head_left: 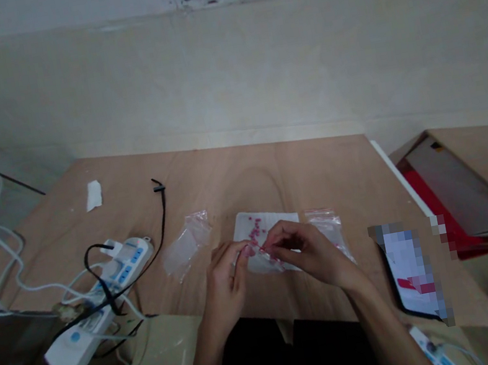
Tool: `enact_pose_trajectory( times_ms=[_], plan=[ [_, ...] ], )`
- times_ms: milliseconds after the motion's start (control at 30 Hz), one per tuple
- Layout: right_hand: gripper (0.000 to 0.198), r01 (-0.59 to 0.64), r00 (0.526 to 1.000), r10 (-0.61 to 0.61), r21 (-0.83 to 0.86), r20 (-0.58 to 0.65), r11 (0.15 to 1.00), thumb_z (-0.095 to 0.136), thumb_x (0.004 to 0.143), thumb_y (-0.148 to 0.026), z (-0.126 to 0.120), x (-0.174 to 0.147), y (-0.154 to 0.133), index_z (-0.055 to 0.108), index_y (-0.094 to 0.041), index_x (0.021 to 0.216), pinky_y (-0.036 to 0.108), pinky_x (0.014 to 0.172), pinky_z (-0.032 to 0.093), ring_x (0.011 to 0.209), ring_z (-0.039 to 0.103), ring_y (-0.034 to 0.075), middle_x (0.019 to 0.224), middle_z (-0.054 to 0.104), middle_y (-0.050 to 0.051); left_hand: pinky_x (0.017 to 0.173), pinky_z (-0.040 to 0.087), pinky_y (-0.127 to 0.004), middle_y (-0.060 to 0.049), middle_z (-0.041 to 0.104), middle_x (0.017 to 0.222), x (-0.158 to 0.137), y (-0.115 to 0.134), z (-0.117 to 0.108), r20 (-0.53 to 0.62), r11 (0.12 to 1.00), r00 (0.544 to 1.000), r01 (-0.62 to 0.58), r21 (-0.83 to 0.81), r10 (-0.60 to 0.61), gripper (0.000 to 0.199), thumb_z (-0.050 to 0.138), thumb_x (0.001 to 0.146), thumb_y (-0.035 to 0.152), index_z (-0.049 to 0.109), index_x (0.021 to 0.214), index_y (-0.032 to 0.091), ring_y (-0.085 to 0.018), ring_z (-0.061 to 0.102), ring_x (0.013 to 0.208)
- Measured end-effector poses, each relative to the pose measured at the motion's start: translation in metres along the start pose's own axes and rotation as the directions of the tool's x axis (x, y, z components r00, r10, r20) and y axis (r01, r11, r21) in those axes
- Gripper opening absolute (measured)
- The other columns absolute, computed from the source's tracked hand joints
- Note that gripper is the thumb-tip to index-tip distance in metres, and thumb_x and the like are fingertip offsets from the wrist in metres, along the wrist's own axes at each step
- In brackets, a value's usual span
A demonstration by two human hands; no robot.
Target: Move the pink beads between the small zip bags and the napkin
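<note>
Wooden table [269, 165] fills the mid view. Power strip [119, 264] w/ cables at 9 o'clock, phone [411, 272] at 4. Left hand [226, 283] and right hand [305, 247] meet at centre over a white sheet [270, 223], fingers pinched on sth small and pink, probably a bead [258, 249]. More pink beads [256, 228] lie at 12 of hands.

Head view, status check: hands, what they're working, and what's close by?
Left hand and right hand pinch together on small pink pieces over a white sheet. Clear bags on both sides. Phone right, power strip left.
</note>
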State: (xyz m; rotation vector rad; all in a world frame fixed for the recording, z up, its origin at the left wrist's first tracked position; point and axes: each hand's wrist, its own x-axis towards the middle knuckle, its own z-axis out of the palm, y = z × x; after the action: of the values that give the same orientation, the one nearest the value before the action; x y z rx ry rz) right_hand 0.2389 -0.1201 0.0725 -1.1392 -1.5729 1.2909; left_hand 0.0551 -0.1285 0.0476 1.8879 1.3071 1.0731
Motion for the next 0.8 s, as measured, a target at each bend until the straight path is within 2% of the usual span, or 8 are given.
enact_pose_trajectory(
  times_ms=[100, 267, 367, 433, 533, 600, 700, 800],
  plan=[
    [0.009, 0.01, 0.998, -0.008, -0.038, 0.055, 0.999, 0.062, 0.081, -0.02, -0.001, -0.005, 0.002, 0.071, -0.019, 0.081, 0.025, 0.068, 0.051, 0.073, 0.066, 0.013, 0.081, 0.073, 0.002, 0.081, 0.048, -0.028, -0.004, 0.068, 0.091, 0.0, 0.004, 0.004, 0.04, 0.997, 0.998, 0.043, -0.07, -0.04, 0.022, 0.045, 0.096, 0.026, 0.066, 0.097, 0.021, -0.017, 0.064, 0.089],
    [0.017, 0.008, 1.0, -0.011, -0.134, -0.019, 0.991, 0.062, 0.08, -0.017, 0.006, -0.009, 0.017, 0.076, -0.02, 0.089, 0.027, 0.067, 0.052, 0.075, 0.067, 0.015, 0.084, 0.074, 0.005, 0.083, 0.051, -0.029, -0.006, 0.066, 0.099, -0.008, 0.005, 0.006, 0.106, 0.998, 0.993, 0.046, -0.032, -0.043, 0.026, 0.044, 0.096, 0.029, 0.061, 0.114, 0.021, -0.017, 0.064, 0.093],
    [0.025, -0.035, 0.998, 0.025, -0.187, -0.054, 0.982, 0.075, 0.072, -0.023, 0.014, -0.01, 0.023, 0.076, -0.021, 0.097, 0.025, 0.058, 0.049, 0.063, 0.061, 0.013, 0.08, 0.071, 0.004, 0.093, 0.051, -0.038, -0.011, 0.058, 0.124, -0.015, 0.0, 0.008, 0.223, 0.996, 0.975, -0.016, 0.087, -0.004, 0.066, 0.068, 0.08, 0.038, 0.041, 0.138, 0.022, -0.025, 0.058, 0.111],
    [0.031, -0.026, 0.999, 0.017, -0.226, -0.04, 0.974, 0.08, 0.068, -0.024, 0.017, -0.008, 0.025, 0.076, -0.021, 0.098, 0.023, 0.055, 0.048, 0.06, 0.058, 0.012, 0.075, 0.068, 0.001, 0.097, 0.049, -0.044, -0.012, 0.056, 0.129, -0.017, -0.005, 0.013, 0.238, 0.986, 0.971, -0.06, 0.154, 0.022, 0.079, 0.077, 0.07, 0.034, 0.038, 0.138, 0.022, -0.028, 0.055, 0.117],
    [0.019, 0.064, 0.998, -0.062, -0.268, 0.017, 0.961, 0.075, 0.074, -0.022, 0.015, 0.0, 0.031, 0.075, -0.021, 0.094, 0.022, 0.057, 0.049, 0.065, 0.061, 0.012, 0.078, 0.067, 0.001, 0.09, 0.052, -0.043, -0.01, 0.064, 0.111, -0.014, -0.012, 0.02, 0.154, 0.979, 0.988, -0.046, 0.198, 0.015, 0.048, 0.069, 0.075, 0.02, 0.051, 0.119, 0.021, -0.026, 0.061, 0.104],
    [0.012, 0.088, 0.994, -0.104, -0.348, -0.028, 0.933, 0.066, 0.083, -0.022, 0.009, 0.009, 0.042, 0.073, -0.021, 0.093, 0.023, 0.061, 0.052, 0.069, 0.064, 0.012, 0.085, 0.067, 0.003, 0.084, 0.054, -0.039, -0.007, 0.067, 0.1, -0.013, -0.017, 0.021, 0.103, 0.979, 0.995, -0.017, 0.202, -0.004, 0.031, 0.065, 0.079, 0.018, 0.056, 0.108, 0.021, -0.023, 0.064, 0.094],
    [0.019, 0.031, 0.985, -0.11, -0.489, -0.133, 0.872, 0.056, 0.087, -0.016, 0.0, 0.025, 0.066, 0.071, -0.019, 0.098, 0.03, 0.071, 0.055, 0.074, 0.065, 0.014, 0.094, 0.067, 0.007, 0.079, 0.054, -0.036, -0.005, 0.068, 0.091, -0.014, -0.024, 0.014, 0.05, 0.979, 0.997, 0.046, 0.197, -0.056, 0.023, 0.066, 0.081, 0.026, 0.059, 0.103, 0.021, -0.021, 0.065, 0.086],
    [0.02, 0.018, 0.99, -0.093, -0.552, -0.108, 0.833, 0.058, 0.085, -0.012, -0.001, 0.038, 0.084, 0.071, -0.018, 0.099, 0.036, 0.081, 0.054, 0.084, 0.066, 0.019, 0.097, 0.067, 0.009, 0.076, 0.054, -0.035, -0.005, 0.069, 0.089, -0.018, -0.031, 0.006, 0.008, 0.978, 0.994, 0.106, 0.177, -0.109, 0.022, 0.066, 0.081, 0.029, 0.06, 0.101, 0.021, -0.02, 0.066, 0.084]
  ],
)
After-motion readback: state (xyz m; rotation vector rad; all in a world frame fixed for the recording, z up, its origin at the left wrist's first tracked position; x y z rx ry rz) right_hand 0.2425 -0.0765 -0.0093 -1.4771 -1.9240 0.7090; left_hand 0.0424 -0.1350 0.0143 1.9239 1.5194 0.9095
